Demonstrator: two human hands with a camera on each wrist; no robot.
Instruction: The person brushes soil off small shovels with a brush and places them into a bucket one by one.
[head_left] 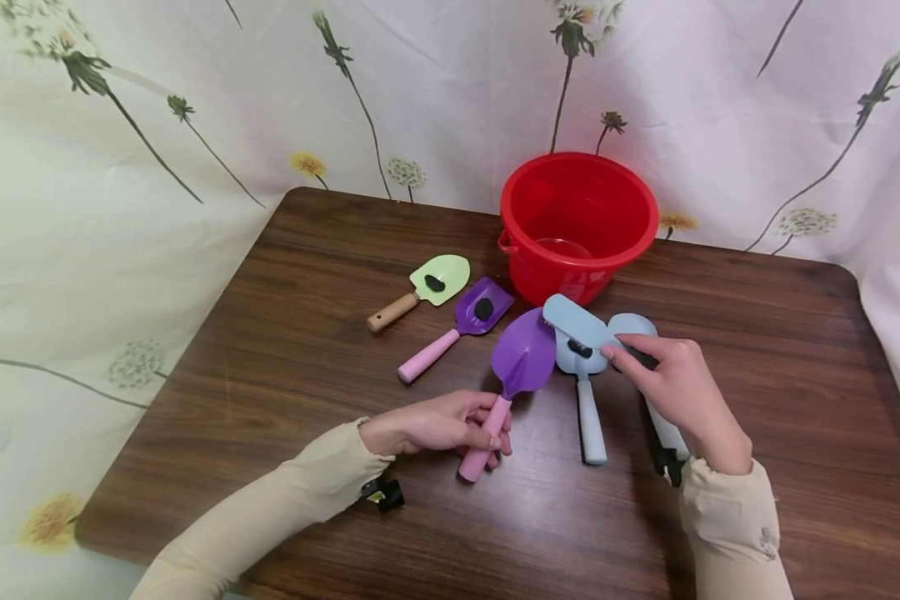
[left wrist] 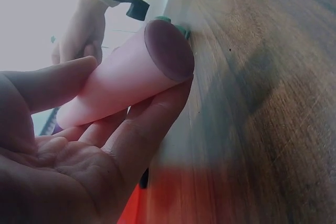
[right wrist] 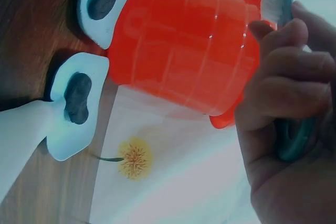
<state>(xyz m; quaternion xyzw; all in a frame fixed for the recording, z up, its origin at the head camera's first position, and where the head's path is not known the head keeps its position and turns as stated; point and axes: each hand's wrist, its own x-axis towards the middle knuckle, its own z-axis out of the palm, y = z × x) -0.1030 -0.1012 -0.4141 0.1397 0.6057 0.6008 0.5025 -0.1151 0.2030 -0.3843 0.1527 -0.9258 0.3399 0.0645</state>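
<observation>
My left hand (head_left: 450, 425) grips the pink handle (left wrist: 118, 80) of a purple trowel (head_left: 525, 354), its blade raised and pointing away from me. A light blue brush (head_left: 577, 321) is pinched in my right hand (head_left: 671, 379), bristles down, its head overlapping the right edge of the purple blade in the head view. In the right wrist view, white bristles (right wrist: 273, 3) stand above the curled fingers and a teal handle end (right wrist: 294, 140) comes out below them. Under the brush lies a light blue trowel (head_left: 591, 421) with a dark lump on its blade, partly hidden.
A red bucket (head_left: 577, 225) stands at the back of the brown table (head_left: 285, 333). Left of it lie a green trowel (head_left: 450, 271) with a wooden handle and a purple scoop (head_left: 491, 300), each with a dark lump. Another light blue trowel (head_left: 633, 325) lies beneath my right hand.
</observation>
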